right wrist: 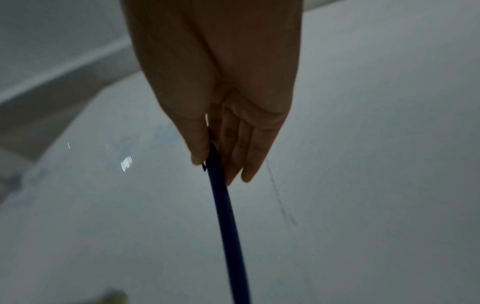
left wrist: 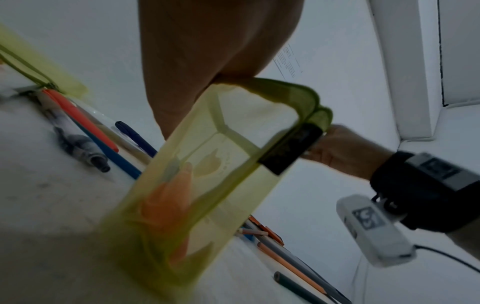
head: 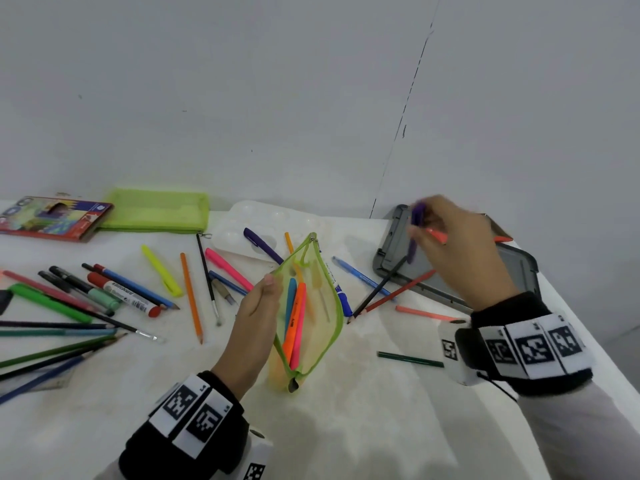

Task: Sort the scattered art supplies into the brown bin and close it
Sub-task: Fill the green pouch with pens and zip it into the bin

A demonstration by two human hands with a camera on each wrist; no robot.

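Note:
My left hand [head: 265, 292] grips the rim of a yellow-green mesh pouch [head: 320, 306] and holds it upright and open at the table's middle. Orange, pink and blue pens [head: 294, 323] stand inside it. In the left wrist view the pouch [left wrist: 221, 164] hangs below my left hand [left wrist: 207, 51]. My right hand [head: 422, 232] is raised at the right above a grey lid [head: 512, 271] and pinches a purple pen [head: 417, 216] that points down. The right wrist view shows the pen [right wrist: 226, 205] between thumb and fingers [right wrist: 233, 148]. A corner of the brown bin [head: 500, 230] shows behind that hand.
Several pens, pencils and brushes lie scattered left [head: 104, 292] and centre. A white palette [head: 239, 223], a second green pouch [head: 156, 209] and a coloured pencil box [head: 52, 218] sit at the back. A green pencil [head: 410, 359] lies near the right wrist. The table edge runs down the right.

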